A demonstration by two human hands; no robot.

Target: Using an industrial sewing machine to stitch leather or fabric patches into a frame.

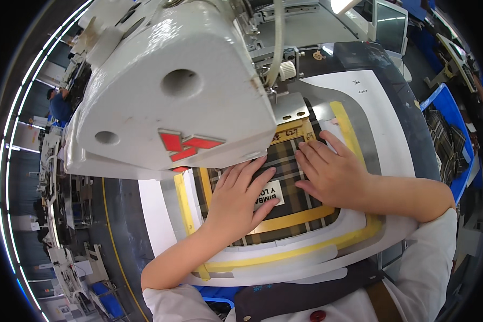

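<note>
A piece of dark plaid fabric [282, 169] lies within a flat template [284, 268] edged with yellow tape, under the head of a large white sewing machine [161, 102]. My left hand [239, 196] rests flat on the left part of the fabric, fingers spread, beside a pale label with dark print [274, 193]. On the right side my right hand [333, 169] presses down on the plaid with extended fingers. Yellow strips [298, 219] border the fabric; the upper one carries handwritten marks. The machine head hides the far left part of the template.
A blue bin [459, 139] with plaid fabric pieces stands at the right. Beyond the template are a metal bracket [291, 110] on the machine and a monitor [390, 27]. Another person [60, 104] sits far off at left, among more machines. A white sheet [378, 102] lies at right.
</note>
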